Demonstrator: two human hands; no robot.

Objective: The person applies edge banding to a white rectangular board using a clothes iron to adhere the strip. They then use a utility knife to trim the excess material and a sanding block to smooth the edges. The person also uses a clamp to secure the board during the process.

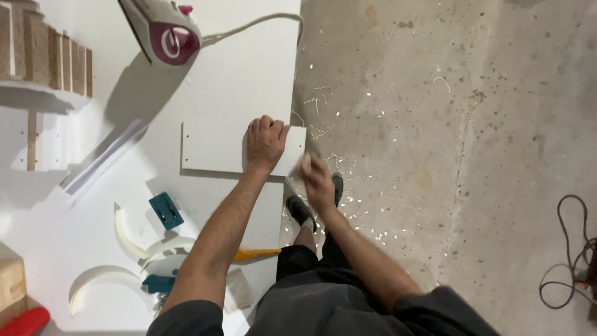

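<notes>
My left hand (265, 144) presses flat on a small white board panel (214, 148) that lies on the white worktable (249, 74), its right end reaching past the table's edge. My right hand (315, 180) is blurred at that overhanging end of the panel, fingers closed around something small that I cannot make out. Both forearms reach up from the bottom of the view.
A white and magenta clothes iron (168, 31) stands at the table's top, its cord running right. Curled white edge-band strips (127, 233), a teal block (165, 210) and a yellow tool (255, 253) lie near me. Chipboard pieces (46, 53) sit top left. White shavings litter the concrete floor (448, 124); a dark cable (569, 255) lies right.
</notes>
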